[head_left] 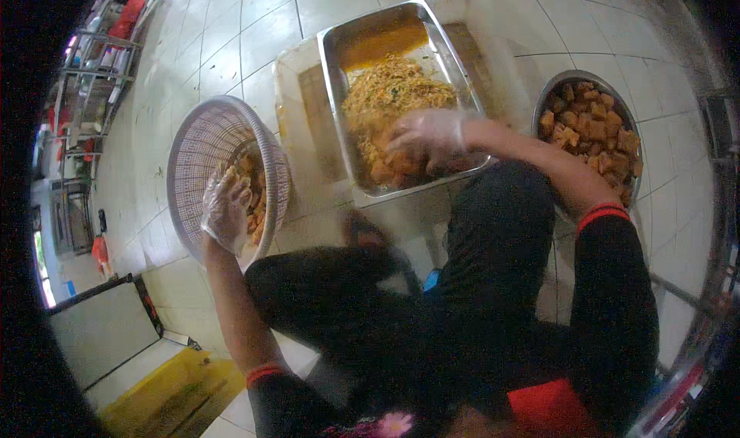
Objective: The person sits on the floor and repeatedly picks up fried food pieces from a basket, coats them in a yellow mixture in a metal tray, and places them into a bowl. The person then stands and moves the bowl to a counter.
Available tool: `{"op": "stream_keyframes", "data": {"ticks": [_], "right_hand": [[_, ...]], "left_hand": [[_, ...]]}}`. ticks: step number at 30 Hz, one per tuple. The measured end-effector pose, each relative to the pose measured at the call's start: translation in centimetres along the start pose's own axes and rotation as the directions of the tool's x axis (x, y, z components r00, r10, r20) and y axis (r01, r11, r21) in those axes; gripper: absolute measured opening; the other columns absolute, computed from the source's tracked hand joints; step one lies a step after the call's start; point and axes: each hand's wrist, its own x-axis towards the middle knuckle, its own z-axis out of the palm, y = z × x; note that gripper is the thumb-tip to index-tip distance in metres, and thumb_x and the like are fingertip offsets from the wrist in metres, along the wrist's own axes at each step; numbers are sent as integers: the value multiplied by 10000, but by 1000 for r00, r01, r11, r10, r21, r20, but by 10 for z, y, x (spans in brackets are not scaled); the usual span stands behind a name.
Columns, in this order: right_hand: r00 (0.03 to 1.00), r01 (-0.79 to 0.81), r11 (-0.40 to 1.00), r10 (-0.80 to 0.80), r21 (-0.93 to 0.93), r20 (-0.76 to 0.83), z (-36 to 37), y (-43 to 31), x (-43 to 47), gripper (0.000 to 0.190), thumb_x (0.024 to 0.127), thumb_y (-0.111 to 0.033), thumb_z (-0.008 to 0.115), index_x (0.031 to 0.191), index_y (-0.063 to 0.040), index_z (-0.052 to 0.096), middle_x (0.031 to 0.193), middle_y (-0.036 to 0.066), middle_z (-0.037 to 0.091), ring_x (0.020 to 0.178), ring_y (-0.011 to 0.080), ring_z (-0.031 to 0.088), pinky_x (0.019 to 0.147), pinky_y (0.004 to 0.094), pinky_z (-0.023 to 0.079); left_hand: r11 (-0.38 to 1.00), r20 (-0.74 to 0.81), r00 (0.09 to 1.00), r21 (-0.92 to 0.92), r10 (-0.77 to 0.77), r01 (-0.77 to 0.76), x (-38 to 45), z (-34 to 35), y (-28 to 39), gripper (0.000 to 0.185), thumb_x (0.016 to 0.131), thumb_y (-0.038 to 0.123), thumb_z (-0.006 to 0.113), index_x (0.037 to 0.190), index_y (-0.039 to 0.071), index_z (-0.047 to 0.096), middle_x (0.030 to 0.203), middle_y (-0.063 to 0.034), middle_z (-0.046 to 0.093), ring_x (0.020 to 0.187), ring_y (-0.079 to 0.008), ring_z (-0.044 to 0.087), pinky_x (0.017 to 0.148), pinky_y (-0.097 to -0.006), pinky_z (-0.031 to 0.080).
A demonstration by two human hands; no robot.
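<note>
My left hand (226,210), in a clear plastic glove with bits of food on the fingers, reaches inside a plastic basket (185,166). Brown fried pieces (256,207) lie in the basket beside it; whether the fingers grip one is hidden. Gloved too, and slightly blurred, my right hand (425,132) is over a rectangular steel tray (338,120). Its fingers are down at the edge of a heap of shredded yellowish filling (399,88), close to brown pieces (393,169) at the tray's near end. What those fingers hold cannot be made out.
A round metal bowl (540,100) of brown fried cubes (595,126) stands at the right, beside my forearm. Orange liquid (387,45) covers the tray's far end. My bent knees (503,218) come close to the tray. A metal rack (98,74) stands far left on the tiled floor (260,28).
</note>
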Motion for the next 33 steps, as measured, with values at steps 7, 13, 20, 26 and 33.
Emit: {"op": "stream_keyframes", "data": {"ticks": [7, 13, 20, 26, 33], "right_hand": [[373, -864, 443, 882, 238, -288, -98, -17, -165, 552, 816, -353, 676, 1289, -105, 533, 1224, 175, 593, 1123, 291, 565, 994, 435, 435], [64, -985, 71, 997, -156, 50, 10, 11, -313, 911, 732, -421, 769, 1475, -262, 267, 1443, 204, 378, 1277, 358, 453, 1028, 499, 408], [-236, -970, -234, 972, -60, 22, 27, -16, -276, 1131, 689, -224, 828, 1499, -397, 58, 1579, 167, 22, 1364, 504, 228, 991, 667, 371], [-91, -986, -89, 996, -143, 8, 4, -35, -235, 1043, 749, -50, 708, 1515, -314, 52, 1572, 188, 22, 1385, 486, 201, 1099, 588, 282], [-33, -991, -49, 991, -122, -128, 28, 15, -252, 674, 728, -31, 697, 1324, -116, 394, 1288, 183, 544, 1177, 374, 528, 960, 475, 452]], "left_hand": [[983, 379, 916, 66, 133, -170, 22, -76, -16, 843, 850, 448, 645, 1479, 50, 251, 1362, -125, 442, 1201, -300, 478, 1037, -412, 376], [1000, 208, 978, -9, -13, 15, 44, -86, -21, 578, 956, 292, 495, 1470, 103, 309, 1413, -188, 350, 1278, -342, 415, 1073, -453, 348], [998, 173, 984, 57, -35, 25, 39, -59, -15, 632, 924, 358, 543, 1470, 132, 319, 1387, -182, 365, 1256, -341, 421, 1076, -455, 334], [986, 534, 835, 13, 133, -166, 32, -112, -22, 684, 891, 370, 598, 1451, 80, 332, 1343, -158, 407, 1210, -338, 457, 1050, -448, 363], [996, 136, 987, -19, -82, 85, 28, -52, -8, 491, 923, 275, 602, 1345, 95, 427, 1247, -95, 493, 1165, -269, 502, 988, -406, 405]]}}
